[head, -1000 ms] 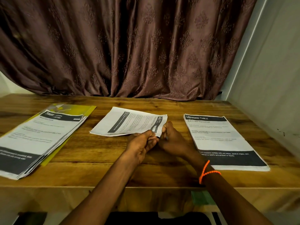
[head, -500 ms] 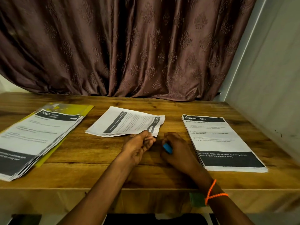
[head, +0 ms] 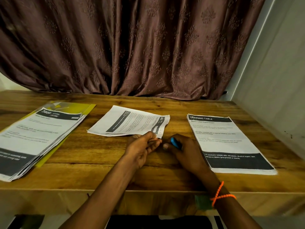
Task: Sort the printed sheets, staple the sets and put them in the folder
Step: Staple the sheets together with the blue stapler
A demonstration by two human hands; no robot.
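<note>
Left grip [head: 143,146] pinches middle set's [head: 130,123] near corner; right grip [head: 184,151] clasps blue stapler [head: 175,142] just beside.

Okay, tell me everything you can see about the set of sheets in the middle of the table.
The middle set is a thin bundle of white printed sheets with dark grey bands and small text too blurred to read. It lies flat on the wooden table, turned at an angle, its edges slightly fanned. The left hand pinches its near right corner. The right hand, gripping a small blue object, sits just beside that corner without touching the paper.
</note>
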